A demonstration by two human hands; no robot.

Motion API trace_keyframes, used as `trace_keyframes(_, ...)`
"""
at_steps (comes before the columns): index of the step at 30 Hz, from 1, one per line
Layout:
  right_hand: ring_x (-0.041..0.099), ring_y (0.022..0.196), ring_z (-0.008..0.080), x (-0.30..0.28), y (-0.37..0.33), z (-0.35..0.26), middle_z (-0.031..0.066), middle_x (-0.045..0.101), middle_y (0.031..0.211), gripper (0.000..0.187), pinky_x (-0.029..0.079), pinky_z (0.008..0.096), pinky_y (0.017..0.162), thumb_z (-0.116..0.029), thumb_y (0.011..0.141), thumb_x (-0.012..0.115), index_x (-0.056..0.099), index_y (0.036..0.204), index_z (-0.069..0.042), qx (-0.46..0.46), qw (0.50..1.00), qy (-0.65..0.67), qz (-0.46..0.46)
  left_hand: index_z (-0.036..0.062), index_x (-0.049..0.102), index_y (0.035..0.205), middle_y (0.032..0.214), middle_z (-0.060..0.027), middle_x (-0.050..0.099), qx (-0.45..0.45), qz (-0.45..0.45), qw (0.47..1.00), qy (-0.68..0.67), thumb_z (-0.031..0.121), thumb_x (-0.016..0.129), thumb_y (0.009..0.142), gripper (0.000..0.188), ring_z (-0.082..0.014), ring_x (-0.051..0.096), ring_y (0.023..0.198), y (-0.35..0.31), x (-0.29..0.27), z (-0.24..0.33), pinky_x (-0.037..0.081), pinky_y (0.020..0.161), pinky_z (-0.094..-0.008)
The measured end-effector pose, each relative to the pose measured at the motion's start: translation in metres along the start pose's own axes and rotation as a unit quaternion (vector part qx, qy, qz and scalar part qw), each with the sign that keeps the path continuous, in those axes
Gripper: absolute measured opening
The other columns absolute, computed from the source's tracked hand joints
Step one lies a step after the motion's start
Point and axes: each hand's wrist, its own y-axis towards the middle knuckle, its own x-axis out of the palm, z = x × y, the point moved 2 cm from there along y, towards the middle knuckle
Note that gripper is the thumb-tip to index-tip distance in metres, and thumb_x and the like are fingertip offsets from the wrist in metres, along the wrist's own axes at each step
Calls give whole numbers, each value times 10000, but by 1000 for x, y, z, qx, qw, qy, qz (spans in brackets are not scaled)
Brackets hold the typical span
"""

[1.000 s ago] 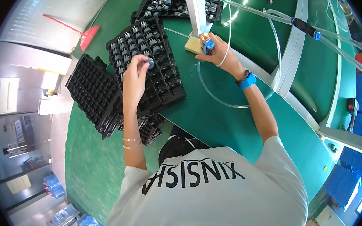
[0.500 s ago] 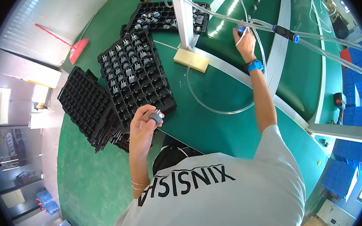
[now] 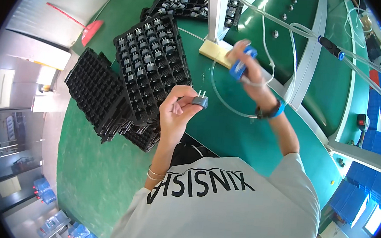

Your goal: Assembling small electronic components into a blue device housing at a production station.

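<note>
A small grey two-pin plug (image 3: 200, 102) is pinched between the thumb and fingers of my left hand (image 3: 176, 111), its metal pins pointing up and away from me. To its right, my right hand (image 3: 257, 81), blurred by motion, is wrapped round a blue hand-held air gun (image 3: 240, 69) joined to a clear hose. Beside my left hand lies a black plastic tray (image 3: 176, 71) with rows of pockets. Its far and left pockets hold several plugs with pins up; the pockets nearest me hold none.
More black trays (image 3: 92, 86) are stacked at the left, and another tray (image 3: 197, 7) with loose plugs lies at the back. A yellow block (image 3: 216, 52) sits by the metal post (image 3: 216, 13). Several plugs (image 3: 275, 34) rest on the green conveyor. Clear hoses hang across the right.
My right hand has come back from the conveyor toward me, bringing the blue air gun. My left hand has moved right and away from me, and the plug's pins now point up.
</note>
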Motion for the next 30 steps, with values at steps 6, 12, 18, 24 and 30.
trace_keyframes(6,554,856,138,67,-38,-24,68,554,968,325,452,277,762,-293,844,478,473,1062,-52,278,912,298,-43,-27,533,933,921,-58,515,-15,-12,1000,20,-158,595,708,268,-163,589,847,-1,6,-4,491,775,-265)
trace_keyframes(12,557,852,126,71,-49,-34,57,553,954,333,456,259,746,-284,842,482,479,1071,-42,267,930,242,-64,-13,523,943,939,-59,514,-21,-10,1000,17,-138,616,685,302,-142,561,842,-8,8,-8,468,768,-255)
trace_keyframes(18,557,866,113,34,-18,-4,46,564,953,306,452,245,764,-254,849,518,513,1025,-4,134,988,71,7,3,517,1024,925,-63,541,18,94,978,183,-97,637,719,343,-134,561,811,10,-15,-2,486,720,-246)
trace_keyframes(24,563,588,218,-12,32,38,137,590,742,302,463,309,571,-233,805,590,521,994,-8,-28,951,-301,62,59,560,966,951,-91,552,121,30,743,657,35,607,749,224,-261,530,866,62,-97,-2,437,755,-340)
trace_keyframes(30,558,737,363,2,40,35,196,570,836,321,454,377,670,-202,781,609,492,1029,-35,-66,916,-394,32,55,564,931,883,-84,544,56,12,707,705,9,598,739,200,-264,526,843,75,-113,-11,420,758,-335)
